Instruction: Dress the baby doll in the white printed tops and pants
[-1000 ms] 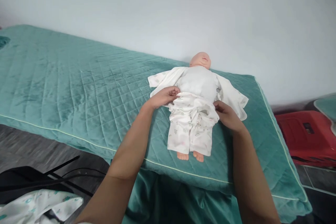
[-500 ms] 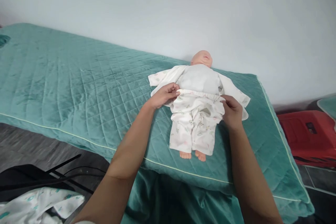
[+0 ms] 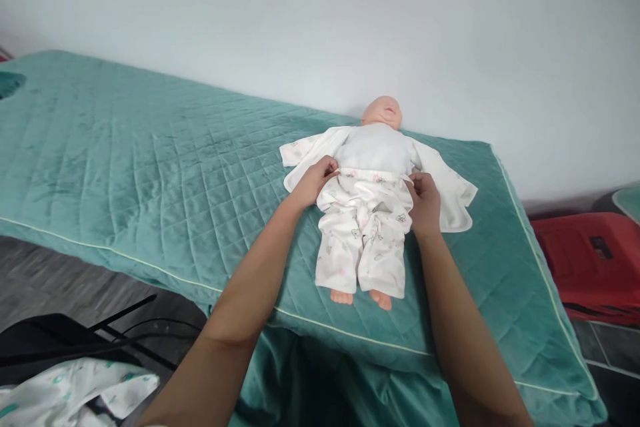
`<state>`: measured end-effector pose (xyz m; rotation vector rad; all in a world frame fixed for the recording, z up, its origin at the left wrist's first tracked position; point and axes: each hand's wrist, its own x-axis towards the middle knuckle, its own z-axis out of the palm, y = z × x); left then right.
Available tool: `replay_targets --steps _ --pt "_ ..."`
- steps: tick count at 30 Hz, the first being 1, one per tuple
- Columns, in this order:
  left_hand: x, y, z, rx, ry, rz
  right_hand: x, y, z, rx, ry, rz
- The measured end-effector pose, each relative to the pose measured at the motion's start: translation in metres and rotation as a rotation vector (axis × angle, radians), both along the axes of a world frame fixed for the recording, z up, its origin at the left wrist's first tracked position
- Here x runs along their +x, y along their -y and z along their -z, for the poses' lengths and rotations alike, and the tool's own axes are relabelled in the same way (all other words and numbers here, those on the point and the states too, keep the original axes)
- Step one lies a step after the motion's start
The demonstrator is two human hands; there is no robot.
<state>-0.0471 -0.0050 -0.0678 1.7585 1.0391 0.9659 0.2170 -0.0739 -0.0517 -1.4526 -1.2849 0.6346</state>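
Observation:
A baby doll (image 3: 383,112) lies on its back, head toward the wall, its bare feet poking out of white printed pants (image 3: 363,227). Its white jacket (image 3: 443,180) is spread open on both sides, showing a pale grey-white torso. My left hand (image 3: 320,180) is closed on the waistband at one side of the doll's waist. At the opposite side, my right hand (image 3: 424,202) pinches the waistband too, its fingertips partly hidden. The waistband runs across the doll's middle between both hands.
A green quilted bed cover (image 3: 150,160) stretches left along the white wall (image 3: 300,20). On the right, a red case (image 3: 590,260) stands beside the bed. A white patterned cloth (image 3: 75,390) lies over a black chair (image 3: 55,333) at lower left.
My right hand has moved inward to the left with the waistband, which now sits narrower and closer around the waist. My left hand keeps its grip, hardly shifted.

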Motion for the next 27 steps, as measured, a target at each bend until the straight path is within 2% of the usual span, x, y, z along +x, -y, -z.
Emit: replay_targets --steps 2,5,8,10,14,19,23,25,27 --pt "0.001 -0.004 -0.004 -0.012 -0.045 0.036 -0.001 0.001 0.003 -0.009 0.016 -0.003" --pt "0.004 -0.016 -0.016 -0.016 -0.267 0.058 -0.001 0.002 0.005 -0.047 0.084 -0.005" --pt "0.008 -0.03 -0.031 -0.069 -0.499 0.119 0.006 -0.003 0.001 -0.102 0.169 -0.071" --pt "0.009 -0.037 -0.038 -0.111 -0.562 0.157 0.014 -0.008 -0.006 -0.143 0.206 -0.141" --pt "0.007 -0.039 -0.037 -0.147 -0.508 0.171 0.029 -0.018 -0.012 -0.207 0.185 -0.295" --pt "0.002 -0.034 -0.036 -0.156 -0.404 0.198 0.035 -0.016 -0.001 -0.203 0.037 -0.318" --pt "0.001 -0.034 -0.039 -0.279 -0.376 0.245 0.039 -0.013 -0.001 -0.237 -0.029 -0.39" --pt "0.0 -0.034 -0.039 -0.345 -0.329 0.261 0.04 -0.012 -0.003 -0.248 -0.016 -0.386" --pt "-0.001 -0.035 -0.038 -0.375 -0.28 0.267 0.04 -0.012 -0.004 -0.261 0.058 -0.314"
